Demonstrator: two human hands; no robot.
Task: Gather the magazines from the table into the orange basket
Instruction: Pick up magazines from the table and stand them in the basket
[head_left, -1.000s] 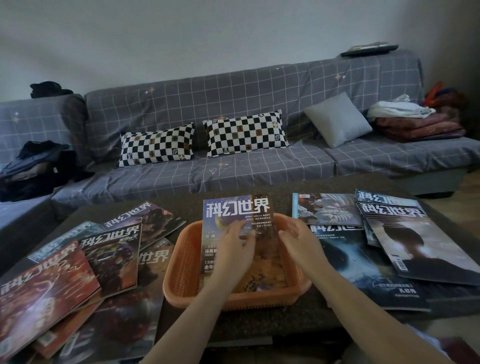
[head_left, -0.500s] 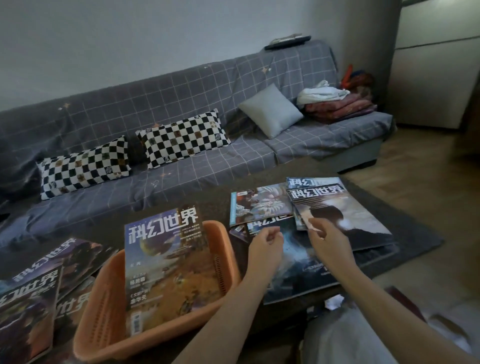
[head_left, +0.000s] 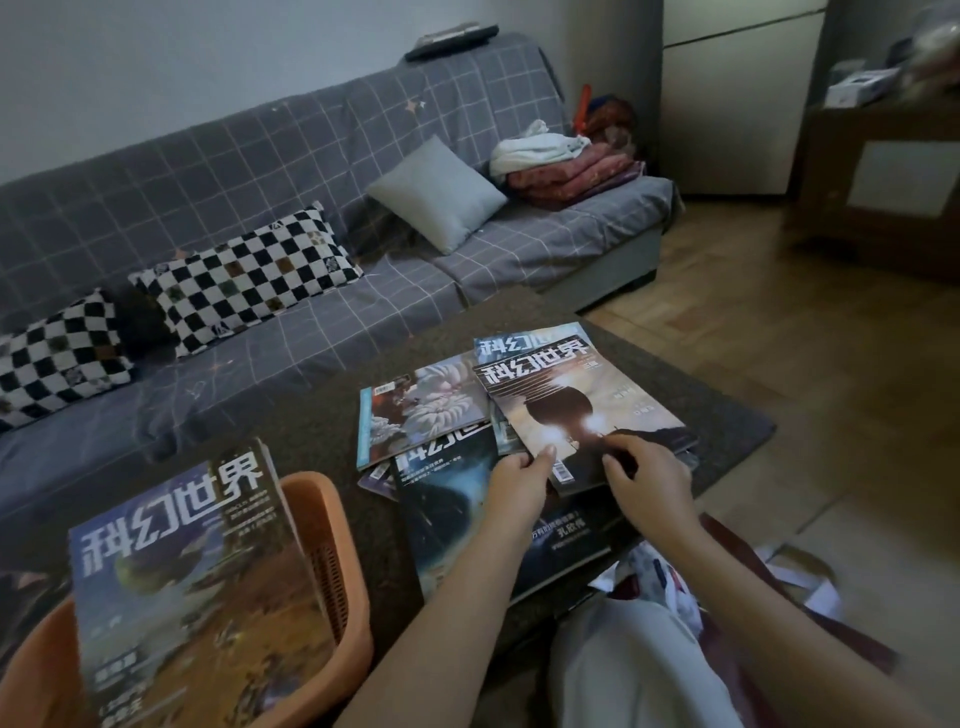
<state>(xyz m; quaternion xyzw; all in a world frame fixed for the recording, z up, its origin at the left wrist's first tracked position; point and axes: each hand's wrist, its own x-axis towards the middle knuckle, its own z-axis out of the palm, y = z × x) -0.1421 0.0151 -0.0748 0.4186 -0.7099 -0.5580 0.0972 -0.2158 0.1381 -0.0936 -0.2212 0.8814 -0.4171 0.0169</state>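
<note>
Judging from how things lie, the task is at an early stage: only one magazine (head_left: 192, 587) is in the orange basket (head_left: 332, 551), leaning with its upper part above the rim, at the lower left of the counter (head_left: 322, 431). On the right part of the counter a loose pile is not yet gathered. At least four or five magazines overlap there: a top magazine with a dark silhouette cover (head_left: 582, 415), one with a white spiral picture (head_left: 426, 405), a large dark blue magazine (head_left: 452, 499) below, and edges of others under them. Both hands are at the near edge of the top magazine. The left hand (head_left: 519, 488) pinches its lower left corner with the thumb on top, and the right hand (head_left: 649, 483) has its fingers curled at the lower edge, so it seems to take hold of this magazine too. Every cover carries the same big white title, 科幻世界. On the blue cover the characters 孔欣伟 can be read; the smaller text is too blurred to read.
</note>
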